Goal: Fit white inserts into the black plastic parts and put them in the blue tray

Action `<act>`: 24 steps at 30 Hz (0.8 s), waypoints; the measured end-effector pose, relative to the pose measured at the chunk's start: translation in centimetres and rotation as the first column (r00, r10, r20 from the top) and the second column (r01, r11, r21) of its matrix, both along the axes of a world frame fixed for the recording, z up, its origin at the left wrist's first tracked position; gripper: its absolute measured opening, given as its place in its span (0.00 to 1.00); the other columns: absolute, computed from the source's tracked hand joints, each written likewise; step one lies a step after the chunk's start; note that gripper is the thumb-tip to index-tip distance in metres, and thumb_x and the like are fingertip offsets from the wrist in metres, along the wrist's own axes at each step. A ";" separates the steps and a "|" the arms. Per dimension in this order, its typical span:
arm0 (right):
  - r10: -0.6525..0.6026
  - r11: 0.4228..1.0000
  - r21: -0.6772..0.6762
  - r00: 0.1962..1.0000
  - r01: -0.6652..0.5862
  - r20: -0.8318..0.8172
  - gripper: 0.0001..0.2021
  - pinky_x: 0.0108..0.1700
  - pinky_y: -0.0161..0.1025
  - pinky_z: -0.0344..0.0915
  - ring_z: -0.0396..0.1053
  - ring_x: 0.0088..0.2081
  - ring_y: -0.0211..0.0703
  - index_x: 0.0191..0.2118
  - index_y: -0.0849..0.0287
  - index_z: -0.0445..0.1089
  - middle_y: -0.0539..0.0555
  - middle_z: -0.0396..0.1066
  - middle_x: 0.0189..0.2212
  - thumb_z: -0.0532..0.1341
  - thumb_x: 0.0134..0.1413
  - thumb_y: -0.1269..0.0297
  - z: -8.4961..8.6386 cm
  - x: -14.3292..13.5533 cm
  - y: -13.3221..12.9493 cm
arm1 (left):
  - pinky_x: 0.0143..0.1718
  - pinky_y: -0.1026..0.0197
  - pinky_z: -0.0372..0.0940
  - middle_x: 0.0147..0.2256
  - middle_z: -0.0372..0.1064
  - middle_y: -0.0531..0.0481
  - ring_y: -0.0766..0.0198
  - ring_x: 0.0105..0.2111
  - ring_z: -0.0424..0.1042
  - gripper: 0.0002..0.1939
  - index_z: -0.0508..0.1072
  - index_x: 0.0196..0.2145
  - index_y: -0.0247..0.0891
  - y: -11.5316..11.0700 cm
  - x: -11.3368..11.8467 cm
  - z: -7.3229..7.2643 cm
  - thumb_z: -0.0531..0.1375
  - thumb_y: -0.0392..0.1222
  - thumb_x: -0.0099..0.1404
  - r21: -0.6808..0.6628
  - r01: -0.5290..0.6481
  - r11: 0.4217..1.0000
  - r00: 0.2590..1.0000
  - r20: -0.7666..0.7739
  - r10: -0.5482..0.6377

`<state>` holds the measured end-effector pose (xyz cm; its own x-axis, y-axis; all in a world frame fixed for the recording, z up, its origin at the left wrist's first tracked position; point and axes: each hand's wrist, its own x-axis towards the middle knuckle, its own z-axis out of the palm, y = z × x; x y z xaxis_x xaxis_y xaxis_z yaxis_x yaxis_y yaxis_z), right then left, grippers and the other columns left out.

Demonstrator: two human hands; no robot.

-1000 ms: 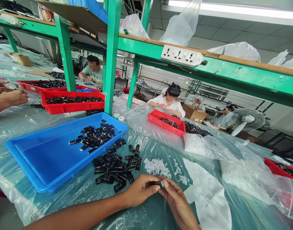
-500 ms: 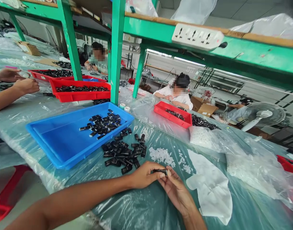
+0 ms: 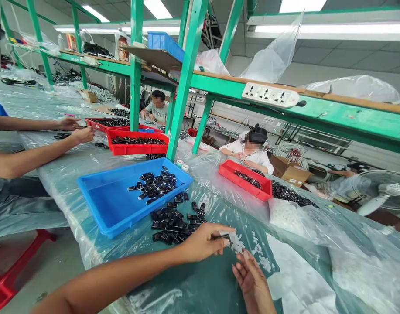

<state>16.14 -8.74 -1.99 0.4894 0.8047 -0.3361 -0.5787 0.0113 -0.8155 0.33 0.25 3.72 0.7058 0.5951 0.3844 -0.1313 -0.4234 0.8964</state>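
Observation:
My left hand [image 3: 203,242] pinches a small black rectangular piece [image 3: 223,237] between thumb and fingers, with its narrow end towards the right. My right hand [image 3: 252,277] is a little below and to the right, apart from the piece. Its fingers are loosely curled with a gap to the thumb, and I see nothing in them. Just beyond both hands lie small white bits [image 3: 259,248] on the plastic-covered table. Left of them a loose pile of black pieces [image 3: 169,224] lies beside the blue tray [image 3: 104,198], which holds more of the same pieces.
A white sheet [image 3: 301,279] and clear bags of white bits [image 3: 360,270] lie on the right. Red trays [image 3: 245,179] of black pieces stand further back. A green shelf frame [image 3: 186,83] crosses above the table. Another person's hands [image 3: 83,134] work at the left; a fan [image 3: 388,189] stands right.
My hands have separated: the right has come off the black piece and moved down and right, while the left keeps it. The view has tilted up and turned left.

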 end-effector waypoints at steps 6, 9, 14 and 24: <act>0.102 0.994 -0.033 0.990 -0.099 0.100 0.19 0.32 0.38 0.68 0.67 0.24 0.36 0.34 0.56 0.70 0.47 0.71 0.25 0.71 0.31 0.56 0.9 -0.9 -0.3 | 0.29 0.61 0.64 0.26 0.70 0.48 0.60 0.26 0.70 0.22 0.66 0.53 0.33 6.6 -5.4 4.9 0.52 0.47 0.66 0.178 -0.372 0.911 0.909 -0.131 0.396; 0.091 0.996 -0.016 0.987 -0.089 0.135 0.19 0.30 0.37 0.67 0.67 0.24 0.36 0.33 0.57 0.70 0.48 0.70 0.24 0.70 0.32 0.55 1.2 -1.6 -0.5 | 0.38 0.53 0.63 0.33 0.72 0.42 0.52 0.36 0.71 0.23 0.63 0.56 0.37 10.1 -9.2 6.4 0.50 0.48 0.67 0.545 -0.577 0.609 0.593 -0.234 0.771; 0.106 0.994 -0.011 0.981 -0.106 0.165 0.18 0.28 0.35 0.66 0.66 0.23 0.36 0.32 0.57 0.71 0.49 0.70 0.24 0.70 0.33 0.54 1.2 -1.8 -0.5 | 0.56 0.41 0.44 0.56 0.56 0.34 0.41 0.59 0.46 0.24 0.67 0.53 0.36 11.5 -11.0 4.0 0.61 0.43 0.59 0.877 -0.373 0.303 0.267 -0.211 0.940; 0.032 0.999 0.003 0.948 -0.035 0.316 0.21 0.30 0.34 0.65 0.64 0.24 0.36 0.34 0.60 0.73 0.50 0.70 0.24 0.70 0.33 0.51 0.5 -0.5 -0.4 | 0.47 0.55 0.61 0.44 0.71 0.41 0.51 0.47 0.67 0.18 0.74 0.45 0.37 8.9 -3.9 -1.9 0.57 0.28 0.57 0.679 -0.013 0.734 0.581 -0.592 0.559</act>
